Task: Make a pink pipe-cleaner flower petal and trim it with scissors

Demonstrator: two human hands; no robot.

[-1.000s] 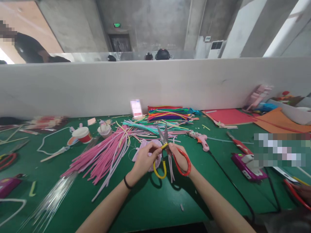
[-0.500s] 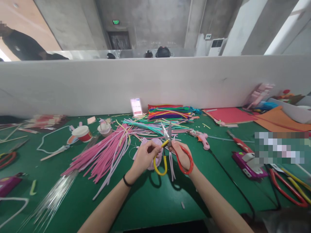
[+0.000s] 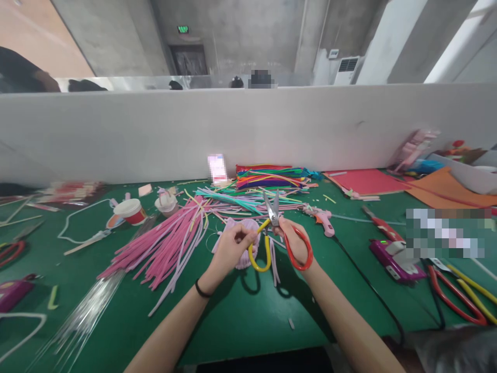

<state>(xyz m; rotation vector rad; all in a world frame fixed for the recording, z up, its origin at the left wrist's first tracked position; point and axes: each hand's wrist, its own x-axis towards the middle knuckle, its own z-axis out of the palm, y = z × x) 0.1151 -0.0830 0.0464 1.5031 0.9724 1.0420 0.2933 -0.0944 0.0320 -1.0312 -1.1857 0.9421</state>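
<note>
Held above the smooth green tabletop (image 3: 233,331), near the middle of the view: metal scissors with one yellow and one red loop handle (image 3: 273,213), with blades parted in a V and aimed forward. On the yellow loop, a pinch of thumb and fingers from the bare left hand (image 3: 232,247); around the red loop, a fuller curl of the bare right hand (image 3: 294,235), reaching up close to the pivot. Neither spread wide, both occupied.

Just behind the left hand, partly covered: a rounded lilac fuzzy piece (image 3: 244,259). Below the right hand, a few thin lilac fuzzy stems (image 3: 274,267); hard to tell from this angle whether gripped along with the scissors or merely lying underneath. Farther left, a fanned bundle of pink fuzzy stems (image 3: 171,243); to the right, a pale pink glue gun with an orange trigger (image 3: 326,225).

As for the scissors, should feel rigid and fairly light, and likely to swing or tip if hung from one loop alone. Best taken by both loops, behind the pivot, with fingers clear of the blades (probably keen, judging by those tapered tips). As for the lilac stems, should prove soft, bendy and nearly weightless, easily flattened under a hard squeeze; best pinched lightly near an end.
</note>
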